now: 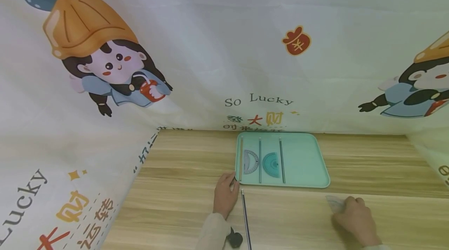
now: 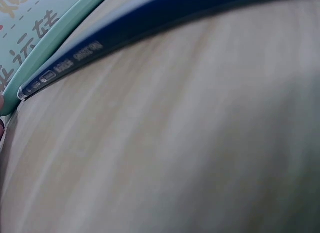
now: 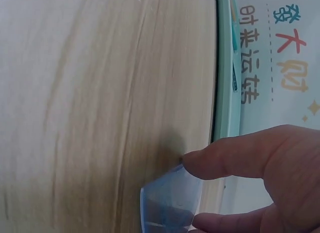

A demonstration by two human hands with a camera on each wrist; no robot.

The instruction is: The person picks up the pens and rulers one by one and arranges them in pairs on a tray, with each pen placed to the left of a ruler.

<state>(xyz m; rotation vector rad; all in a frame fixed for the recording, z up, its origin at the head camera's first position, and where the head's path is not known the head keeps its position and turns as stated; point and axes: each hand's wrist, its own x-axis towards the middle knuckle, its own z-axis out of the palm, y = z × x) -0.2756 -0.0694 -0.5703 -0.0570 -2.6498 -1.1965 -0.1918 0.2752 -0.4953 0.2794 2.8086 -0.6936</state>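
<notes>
Wooden table: right hand holds clear protractor; left hand touches tray.

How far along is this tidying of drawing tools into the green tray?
Roughly midway, I'd judge. Done: the tray already holds three slim sticks and two protractors. In hand: the right hand pinches a clear blue plastic piece on the table; the left hand rests at the tray's corner. Left: the dark pen beside it.

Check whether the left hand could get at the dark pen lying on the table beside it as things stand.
Probably yes. The left hand rests on the wooden table at the tray corner, and the pen lies just to its right with nothing between them.
</notes>
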